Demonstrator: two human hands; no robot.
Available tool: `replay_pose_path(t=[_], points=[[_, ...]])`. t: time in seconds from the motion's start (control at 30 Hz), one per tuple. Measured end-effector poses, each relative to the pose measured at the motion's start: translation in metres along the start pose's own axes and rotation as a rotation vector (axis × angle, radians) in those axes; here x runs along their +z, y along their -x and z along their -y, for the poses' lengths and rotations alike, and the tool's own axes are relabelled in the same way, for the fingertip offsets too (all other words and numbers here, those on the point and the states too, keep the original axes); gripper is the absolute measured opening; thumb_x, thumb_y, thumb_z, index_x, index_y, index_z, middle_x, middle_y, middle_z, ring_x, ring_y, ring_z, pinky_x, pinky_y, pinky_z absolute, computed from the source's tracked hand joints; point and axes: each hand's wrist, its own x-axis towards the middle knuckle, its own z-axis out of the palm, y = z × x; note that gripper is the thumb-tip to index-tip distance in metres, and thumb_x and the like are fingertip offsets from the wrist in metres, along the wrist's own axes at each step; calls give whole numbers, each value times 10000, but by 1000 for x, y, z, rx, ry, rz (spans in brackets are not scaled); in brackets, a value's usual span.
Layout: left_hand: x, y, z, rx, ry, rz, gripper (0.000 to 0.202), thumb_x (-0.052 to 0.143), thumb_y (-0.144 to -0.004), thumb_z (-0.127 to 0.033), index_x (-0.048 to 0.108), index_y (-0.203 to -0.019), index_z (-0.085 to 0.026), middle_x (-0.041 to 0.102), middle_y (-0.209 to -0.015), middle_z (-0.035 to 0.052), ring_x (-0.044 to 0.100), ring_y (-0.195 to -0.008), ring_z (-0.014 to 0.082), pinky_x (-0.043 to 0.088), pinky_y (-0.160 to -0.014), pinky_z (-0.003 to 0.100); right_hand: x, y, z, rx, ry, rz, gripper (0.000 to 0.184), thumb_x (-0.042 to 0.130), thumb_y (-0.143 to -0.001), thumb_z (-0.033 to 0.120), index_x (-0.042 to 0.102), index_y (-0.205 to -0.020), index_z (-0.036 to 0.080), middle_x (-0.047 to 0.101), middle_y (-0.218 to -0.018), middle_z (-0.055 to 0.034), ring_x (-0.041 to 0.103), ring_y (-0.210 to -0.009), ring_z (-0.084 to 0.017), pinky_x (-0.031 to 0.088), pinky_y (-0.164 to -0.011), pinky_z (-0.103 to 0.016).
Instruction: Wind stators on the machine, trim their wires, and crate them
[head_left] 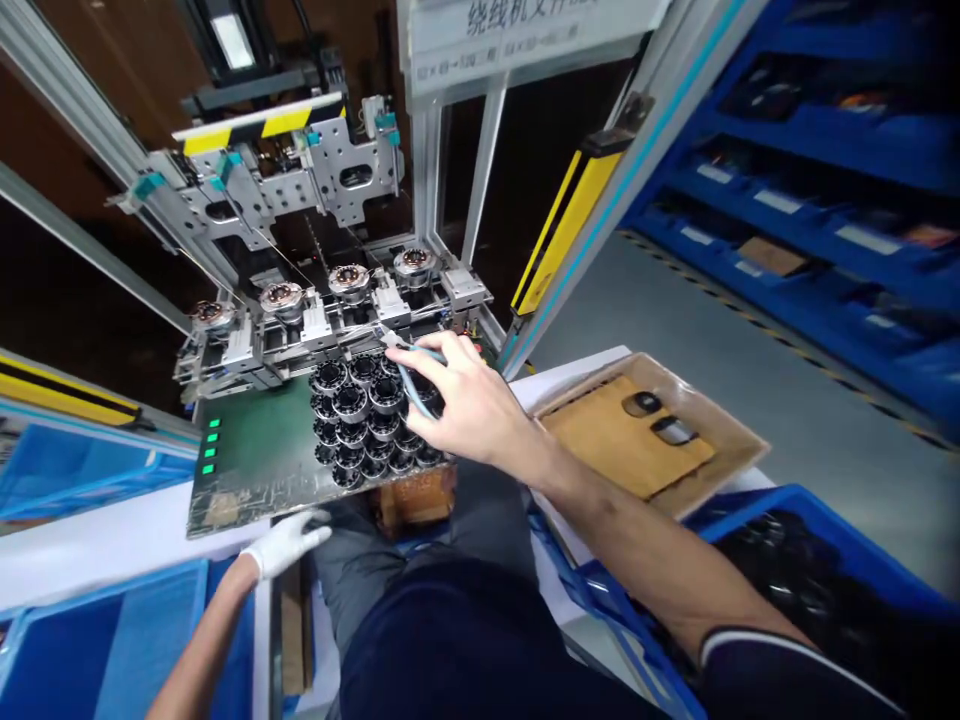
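My bare right hand is closed round a small pair of cutting pliers with light blue handles. Their metal tip points up and left, towards the front of the winding machine. Beneath the hand, black ring-shaped motor stators stand stacked in rows on the green worktop; the hand hides some of them. Four-place fixtures aside, one copper-wound stator sits in its holder just beyond the pliers. My left hand, in a white glove, rests below the worktop's front edge with fingers stretched out, holding nothing.
Overhead hangs the machine's metal head. A yellow light-curtain post stands on the right. Nearby are a cardboard box with two dark parts and a blue bin of black parts. Blue shelving lies beyond; blue trays are at left.
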Motion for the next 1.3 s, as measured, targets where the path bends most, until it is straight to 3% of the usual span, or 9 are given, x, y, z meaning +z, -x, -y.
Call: replay_pose_path(t=[0.13,0.3,0.37,0.47,0.57,0.8,0.97,1.1,1.3], points=[[-27,70,0,0,64,15,531,611,-1100,-637,740,-1518,-337,768,-1592,55,726,-1491,317,559,-1314,464,12,-22,-2,-87,129,111,514,679,-1090,387,751,-1576,236,650,-1682,-181,571,-1554,-411,430,-1364,-670],[-144,132,-20,-43,-13,-434,585,528,-1027,-799,782,-1419,-447,824,-1484,-37,786,-1366,331,656,-1143,456,-17,-77,1,-242,189,146,529,553,-1154,539,785,-1519,235,762,-1533,-164,649,-1457,-407,497,-1290,-628],[-204,119,-27,-47,-201,-633,593,501,-1041,-758,781,-1429,-408,811,-1503,-43,774,-1364,326,637,-1146,421,-22,-127,14,-266,242,215,537,569,-1141,525,750,-1564,247,802,-1462,-138,715,-1353,-386,570,-1190,-561],[-282,61,-30,-65,-448,-793,607,525,-1050,-604,775,-1465,-240,779,-1511,110,702,-1423,369,524,-1282,480,0,-213,35,-183,339,389,477,627,-1126,423,746,-1563,276,857,-1362,-88,781,-1241,-350,611,-1069,-475],[-327,-12,-22,-130,-563,-802,588,563,-1076,-500,743,-1539,-185,719,-1545,202,655,-1440,425,512,-1266,560,49,-284,45,-153,419,486,407,709,-1120,365,776,-1498,229,831,-1407,-117,774,-1279,-341,616,-1109,-487],[-337,-104,5,-84,-617,-783,469,589,-1074,-323,789,-1485,-218,683,-1602,174,620,-1406,402,528,-1155,514,127,-339,30,-67,578,618,365,775,-1129,450,753,-1388,194,761,-1422,-116,769,-1237,-280,680,-1074,-515],[-342,-104,13,-36,-605,-828,320,641,-1060,-337,875,-1241,-215,789,-1412,140,629,-1387,372,491,-1188,492,119,-346,35,-130,590,606,287,760,-1130,420,798,-1301,194,808,-1323,-113,778,-1231,-302,654,-1092,-526],[-353,-88,24,-85,-574,-867,423,586,-1111,-403,817,-1410,-213,769,-1490,135,635,-1410,357,519,-1181,471,104,-361,44,-178,558,516,266,741,-1106,408,854,-1258,221,847,-1265,-135,762,-1297,-409,600,-1110,-534],[-373,-90,31,-151,-616,-678,718,828,-926,-664,821,-1449,-172,620,-1714,168,485,-1597,482,453,-1305,538,142,-375,52,-99,502,820,386,871,-1042,439,821,-1316,173,850,-1061,-70,816,-965,-266,695,-888,-430]])
